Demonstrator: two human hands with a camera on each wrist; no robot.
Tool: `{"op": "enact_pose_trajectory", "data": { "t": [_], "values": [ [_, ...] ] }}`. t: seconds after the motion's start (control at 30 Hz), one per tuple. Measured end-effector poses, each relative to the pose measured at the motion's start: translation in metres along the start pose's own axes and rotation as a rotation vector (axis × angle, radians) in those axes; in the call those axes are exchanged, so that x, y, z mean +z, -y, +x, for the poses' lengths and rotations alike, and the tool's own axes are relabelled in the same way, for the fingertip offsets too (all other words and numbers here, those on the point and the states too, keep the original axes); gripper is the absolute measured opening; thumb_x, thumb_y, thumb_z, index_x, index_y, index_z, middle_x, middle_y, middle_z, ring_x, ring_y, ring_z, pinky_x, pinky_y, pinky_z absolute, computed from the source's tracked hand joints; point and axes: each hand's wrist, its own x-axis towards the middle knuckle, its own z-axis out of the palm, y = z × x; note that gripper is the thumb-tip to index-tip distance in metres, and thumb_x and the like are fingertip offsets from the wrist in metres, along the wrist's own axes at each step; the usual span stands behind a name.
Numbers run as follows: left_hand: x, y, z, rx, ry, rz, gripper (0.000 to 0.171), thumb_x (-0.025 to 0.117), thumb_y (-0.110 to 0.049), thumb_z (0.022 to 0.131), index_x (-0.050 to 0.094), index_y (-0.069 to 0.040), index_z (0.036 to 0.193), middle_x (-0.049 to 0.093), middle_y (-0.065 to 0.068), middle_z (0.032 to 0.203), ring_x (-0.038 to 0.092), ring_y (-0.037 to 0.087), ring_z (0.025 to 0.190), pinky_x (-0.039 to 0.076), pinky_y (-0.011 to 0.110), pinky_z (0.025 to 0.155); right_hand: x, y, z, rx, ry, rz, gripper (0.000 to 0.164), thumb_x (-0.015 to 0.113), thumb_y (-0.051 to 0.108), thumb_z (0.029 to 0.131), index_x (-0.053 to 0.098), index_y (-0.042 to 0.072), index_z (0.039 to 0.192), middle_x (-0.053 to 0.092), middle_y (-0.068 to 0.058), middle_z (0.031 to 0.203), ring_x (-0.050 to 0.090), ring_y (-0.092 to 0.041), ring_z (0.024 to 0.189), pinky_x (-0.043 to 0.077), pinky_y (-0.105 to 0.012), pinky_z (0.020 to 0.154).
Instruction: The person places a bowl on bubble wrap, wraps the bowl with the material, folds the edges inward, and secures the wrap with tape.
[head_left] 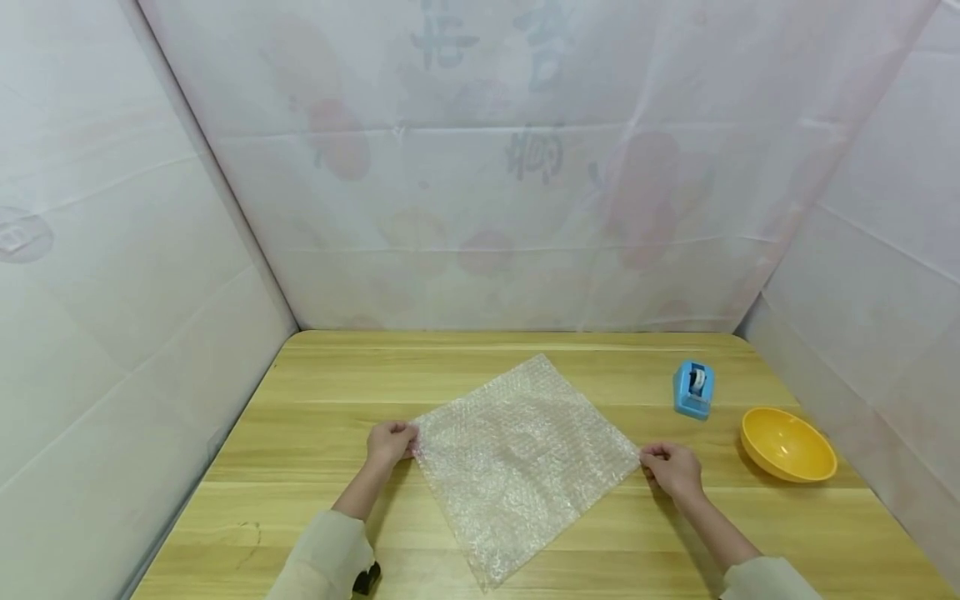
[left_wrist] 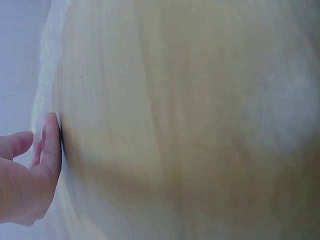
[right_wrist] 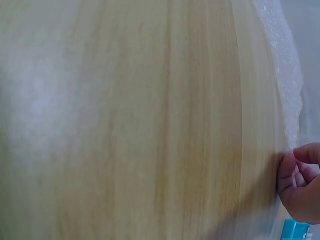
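A square sheet of clear bubble wrap lies on the wooden table, turned so that its corners point left, right, away and toward me. At its left corner my left hand holds the sheet between thumb and fingers, fingertips low against the tabletop. My right hand pinches the opposite corner. In the left wrist view, the left hand shows at the left edge with the sheet's rim beyond it. The right wrist view has the right hand gripping the tip of the bubble wrap.
A blue tape dispenser stands at the right rear of the table. Nearer the right edge sits a yellow bowl. White cloth walls enclose the back and both sides. A small dark object shows beside the left sleeve.
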Motion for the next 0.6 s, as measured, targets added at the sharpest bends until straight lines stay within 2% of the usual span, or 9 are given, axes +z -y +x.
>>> {"op": "enact_pose_trajectory", "data": {
  "t": [0.17, 0.23, 0.37, 0.47, 0.6],
  "values": [
    [0.0, 0.002, 0.0, 0.026, 0.015, -0.023, 0.027, 0.056, -0.008, 0.088, 0.058, 0.014, 0.103, 0.063, 0.016, 0.082, 0.06, 0.014, 0.068, 0.056, 0.025, 0.06, -0.001, 0.002, -0.002, -0.007, 0.015, 0.002, 0.023, 0.057, 0.007, 0.087, 0.06, -0.014, 0.097, 0.062, -0.006, 0.067, 0.057, -0.012, 0.057, 0.05, -0.025, 0.049],
    [-0.001, 0.004, 0.0, 0.062, 0.033, -0.044, 0.025, 0.057, -0.009, 0.087, 0.059, 0.013, 0.097, 0.062, 0.013, 0.076, 0.059, 0.013, 0.065, 0.056, 0.025, 0.058, -0.003, 0.003, -0.003, -0.021, 0.016, -0.033, 0.025, 0.057, 0.009, 0.087, 0.061, -0.014, 0.099, 0.064, -0.009, 0.072, 0.056, -0.011, 0.06, 0.05, -0.024, 0.051],
    [0.0, 0.005, 0.001, 0.055, 0.035, -0.043, 0.023, 0.056, -0.008, 0.088, 0.06, 0.013, 0.097, 0.062, 0.014, 0.078, 0.059, 0.013, 0.065, 0.056, 0.025, 0.059, -0.012, 0.006, -0.007, -0.064, -0.009, -0.139, 0.03, 0.057, 0.014, 0.088, 0.061, -0.011, 0.105, 0.064, -0.018, 0.089, 0.054, -0.011, 0.069, 0.047, -0.021, 0.054],
    [0.001, 0.002, 0.0, 0.006, 0.019, -0.029, 0.024, 0.053, -0.006, 0.089, 0.058, 0.013, 0.102, 0.062, 0.014, 0.081, 0.058, 0.012, 0.068, 0.056, 0.024, 0.06, -0.021, 0.01, -0.011, -0.128, -0.065, -0.181, 0.032, 0.056, 0.017, 0.09, 0.061, -0.009, 0.107, 0.063, -0.022, 0.096, 0.051, -0.007, 0.073, 0.045, -0.018, 0.057],
    [0.001, 0.001, -0.001, -0.01, 0.026, -0.029, 0.023, 0.052, -0.006, 0.09, 0.057, 0.013, 0.103, 0.061, 0.009, 0.078, 0.056, 0.009, 0.066, 0.054, 0.021, 0.058, -0.033, 0.013, -0.017, -0.303, -0.228, -0.18, 0.026, 0.058, 0.014, 0.089, 0.064, -0.007, 0.104, 0.066, -0.024, 0.097, 0.044, 0.012, 0.073, 0.043, -0.01, 0.059]
  ]
}}
